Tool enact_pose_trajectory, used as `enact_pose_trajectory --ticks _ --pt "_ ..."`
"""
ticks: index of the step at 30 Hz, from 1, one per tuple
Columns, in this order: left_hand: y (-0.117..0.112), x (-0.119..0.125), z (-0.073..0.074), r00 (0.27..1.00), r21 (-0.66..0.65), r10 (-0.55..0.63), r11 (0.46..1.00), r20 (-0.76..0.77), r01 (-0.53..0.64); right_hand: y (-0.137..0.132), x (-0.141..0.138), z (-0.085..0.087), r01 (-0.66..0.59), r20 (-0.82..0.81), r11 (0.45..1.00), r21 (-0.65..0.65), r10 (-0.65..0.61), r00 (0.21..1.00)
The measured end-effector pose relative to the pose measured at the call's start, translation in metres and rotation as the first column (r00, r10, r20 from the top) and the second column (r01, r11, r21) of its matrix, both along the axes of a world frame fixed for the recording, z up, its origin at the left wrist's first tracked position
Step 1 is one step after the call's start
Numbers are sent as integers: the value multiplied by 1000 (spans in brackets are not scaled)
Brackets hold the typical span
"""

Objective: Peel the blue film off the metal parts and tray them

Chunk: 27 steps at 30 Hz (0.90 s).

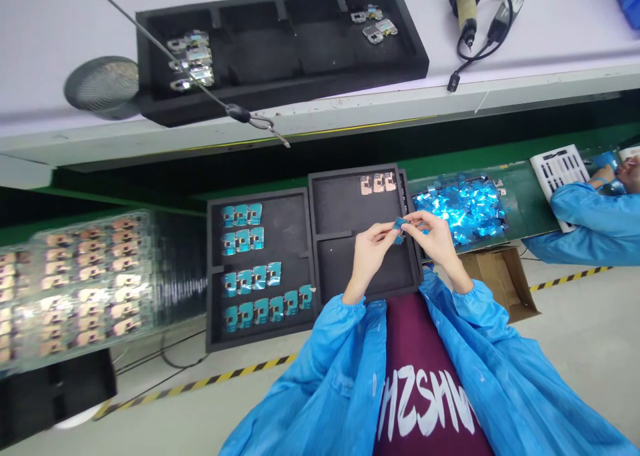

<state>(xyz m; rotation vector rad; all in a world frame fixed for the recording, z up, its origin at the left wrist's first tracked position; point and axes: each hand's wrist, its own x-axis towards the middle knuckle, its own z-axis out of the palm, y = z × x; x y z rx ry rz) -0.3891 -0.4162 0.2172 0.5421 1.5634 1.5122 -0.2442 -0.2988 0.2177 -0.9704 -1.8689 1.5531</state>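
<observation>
My left hand [370, 253] and my right hand [435, 236] meet over a black foam tray [360, 203], both pinching a small blue part [399, 231] by its ends. Most of the part is hidden by my fingers. Beyond my fingertips, several copper-coloured pieces [377, 183] lie at the tray's far edge. To my left, an adjoining black foam tray [260, 269] holds rows of blue parts with dark centres [245, 281].
A green conveyor belt [530, 203] carries a heap of shiny blue film [463, 209]. A co-worker in a blue sleeve [595, 223] sits at the right. Transparent trays of copper pieces [75, 289] stand at the left. Across the way are a black tray of metal parts [280, 49] and a corded hand tool [467, 9].
</observation>
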Motion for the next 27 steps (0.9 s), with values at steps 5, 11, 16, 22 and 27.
enact_pose_trajectory --ticks 5,11,16,22,27 --pt "-3 -3 -1 998 -3 -18 1000 -58 18 0 -2 -1 -19 -44 991 -133 13 999" --pt "-2 -2 -7 998 -19 61 998 -23 -61 -5 -6 -6 -18 46 957 291 5 999" --pt "-1 -1 -6 978 -11 36 999 205 -34 -11 -8 -17 57 68 765 642 -130 989" --pt "-1 -11 -19 897 -10 48 999 440 -49 -1 -1 -21 -194 185 672 715 86 979" --pt "8 -34 -49 850 -71 172 985 498 -158 -1 9 -24 -314 180 667 676 264 948"
